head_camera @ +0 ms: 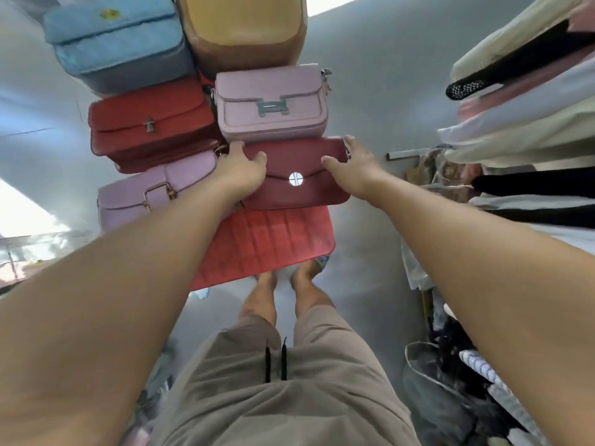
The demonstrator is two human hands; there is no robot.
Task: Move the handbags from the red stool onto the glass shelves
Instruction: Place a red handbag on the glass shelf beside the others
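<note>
Maroon handbag (pixel 299 188) lies on red stool (pixel 267 246), just past its bare front part. L hand (pixel 241 169) holds bag's left end, R hand (pixel 354 165) its right end, thumbs on the flap; each grip closed round it. Beside it a pale pink bag (pixel 154 194); behind, pink bag (pixel 270 104), red bag (pixel 151 123), blue bag (pixel 119 43) & tan bag (pixel 244 27).

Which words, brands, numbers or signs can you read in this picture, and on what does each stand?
No text can be read anywhere.
Yellow emblem on the blue handbag: too blurred to read.
Metal clasp on the upper pink handbag: H-shaped, with no legible lettering.
</note>
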